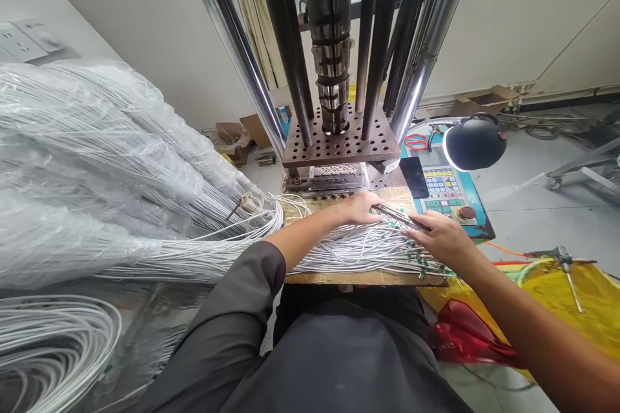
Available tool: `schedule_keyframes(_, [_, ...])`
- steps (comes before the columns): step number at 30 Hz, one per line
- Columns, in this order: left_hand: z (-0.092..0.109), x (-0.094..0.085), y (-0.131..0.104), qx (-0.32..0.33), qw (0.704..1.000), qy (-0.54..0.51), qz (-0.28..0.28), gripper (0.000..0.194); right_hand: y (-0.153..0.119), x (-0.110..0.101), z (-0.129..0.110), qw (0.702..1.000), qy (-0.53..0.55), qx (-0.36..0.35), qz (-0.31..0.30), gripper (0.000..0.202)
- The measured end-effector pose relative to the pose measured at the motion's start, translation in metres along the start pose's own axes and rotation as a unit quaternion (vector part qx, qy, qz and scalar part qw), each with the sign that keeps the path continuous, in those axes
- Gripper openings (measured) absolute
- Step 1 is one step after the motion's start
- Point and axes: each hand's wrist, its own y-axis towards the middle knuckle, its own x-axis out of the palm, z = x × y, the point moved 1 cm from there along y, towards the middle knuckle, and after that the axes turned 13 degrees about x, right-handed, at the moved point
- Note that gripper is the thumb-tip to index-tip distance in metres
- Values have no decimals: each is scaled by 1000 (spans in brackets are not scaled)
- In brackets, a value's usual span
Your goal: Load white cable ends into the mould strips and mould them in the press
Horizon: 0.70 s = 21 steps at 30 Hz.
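My left hand is closed on the left end of a dark metal strip, in front of the press. My right hand grips the strip's right end, with its fingers wrapped round it. The strip slants down to the right, above the ends of many white cables. Small green and metal tips show at the cable ends near my right hand. Behind my left hand, a metal fixture with a row of small parts sits beneath the press's perforated plate.
Large plastic-wrapped cable bundles stand at the left, above a coiled bundle. A lit lamp hangs near the control panel on the right. An air gun lies on yellow plastic.
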Motion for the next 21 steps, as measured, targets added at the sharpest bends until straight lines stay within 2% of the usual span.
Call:
schedule_keyframes(5, [7,-18,-17,-68,991,48,101,45,23,9,1,998,53,-29,31,38])
schedule_keyframes(10, [-17,-33,-30,-180,967,82,158,54,86,37,1,993,93,-66,27,43])
schedule_keyframes(13, [-36,-43,-39,-274,943,92,163,53,128,56,-7,998,54,-11,5,44])
schedule_keyframes(15, [-47,-49,-42,-311,930,107,167,53,151,66,-14,999,35,10,-12,40])
schedule_keyframes(17, [-58,-55,-43,-338,920,113,163,51,170,71,-21,999,46,-15,-18,36])
schedule_keyframes(21, [-79,-60,-43,-421,898,59,113,51,197,73,-34,995,73,-63,-5,36])
